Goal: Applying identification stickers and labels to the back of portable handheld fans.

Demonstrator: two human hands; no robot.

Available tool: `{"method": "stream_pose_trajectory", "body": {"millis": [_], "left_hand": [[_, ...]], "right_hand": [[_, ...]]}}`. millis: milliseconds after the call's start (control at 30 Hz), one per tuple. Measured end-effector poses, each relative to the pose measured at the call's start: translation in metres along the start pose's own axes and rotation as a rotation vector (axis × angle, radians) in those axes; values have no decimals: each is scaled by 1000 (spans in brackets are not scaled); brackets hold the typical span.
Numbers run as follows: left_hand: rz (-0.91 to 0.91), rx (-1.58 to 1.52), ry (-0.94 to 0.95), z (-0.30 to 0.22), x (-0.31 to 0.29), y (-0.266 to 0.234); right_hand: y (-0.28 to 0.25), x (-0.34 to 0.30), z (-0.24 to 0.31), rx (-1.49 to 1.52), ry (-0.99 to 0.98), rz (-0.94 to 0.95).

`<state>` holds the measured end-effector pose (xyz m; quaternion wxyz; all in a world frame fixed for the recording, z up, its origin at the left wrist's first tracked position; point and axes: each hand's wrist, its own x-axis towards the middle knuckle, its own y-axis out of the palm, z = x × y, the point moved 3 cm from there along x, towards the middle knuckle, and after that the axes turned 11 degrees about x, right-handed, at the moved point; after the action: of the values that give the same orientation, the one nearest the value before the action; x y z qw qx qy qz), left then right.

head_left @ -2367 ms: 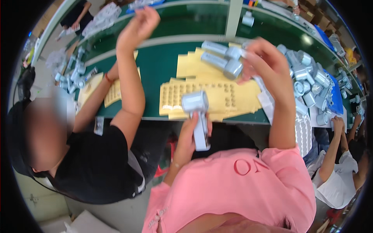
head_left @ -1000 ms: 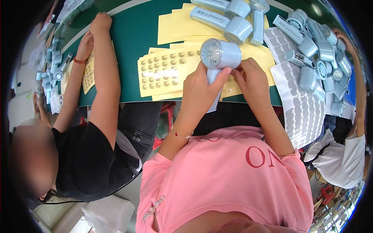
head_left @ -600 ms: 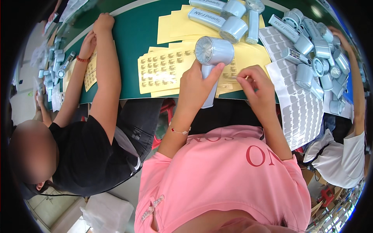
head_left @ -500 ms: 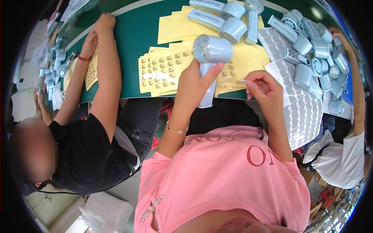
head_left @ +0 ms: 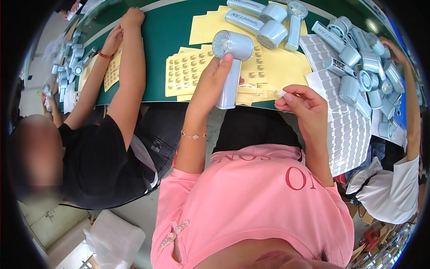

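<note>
My left hand is closed around the handle of a light blue handheld fan, its round head upward and tilted to the left. To the right of it, my right hand pinches a small whitish sticker between thumb and fingertips. The hands are apart, both above the front edge of the table. Beneath and behind the fan lie yellow sticker sheets with rows of small dark prints. A sheet of grey labels hangs over the table edge beside my right hand.
Several light blue fans rest on yellow sheets at the back. A larger heap of fans is at the right, where another person's hand reaches in. At the left, a co-worker's arms lie over the green table.
The fan in my left hand has moved left and slightly down, with its handle now showing more. My right hand has stayed nearly in place, and the sticker shows more plainly.
</note>
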<state>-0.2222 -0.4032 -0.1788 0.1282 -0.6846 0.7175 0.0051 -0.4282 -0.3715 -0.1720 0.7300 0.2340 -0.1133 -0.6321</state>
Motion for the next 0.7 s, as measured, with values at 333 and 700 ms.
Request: {"method": "stream_pose_trajectory", "body": {"millis": [333, 700], "left_hand": [[-117, -266, 75, -11, -14, 5], [46, -417, -81, -17, -32, 37]], "right_hand": [[8, -7, 9, 19, 10, -11], [39, -16, 39, -53, 27, 118]]}}
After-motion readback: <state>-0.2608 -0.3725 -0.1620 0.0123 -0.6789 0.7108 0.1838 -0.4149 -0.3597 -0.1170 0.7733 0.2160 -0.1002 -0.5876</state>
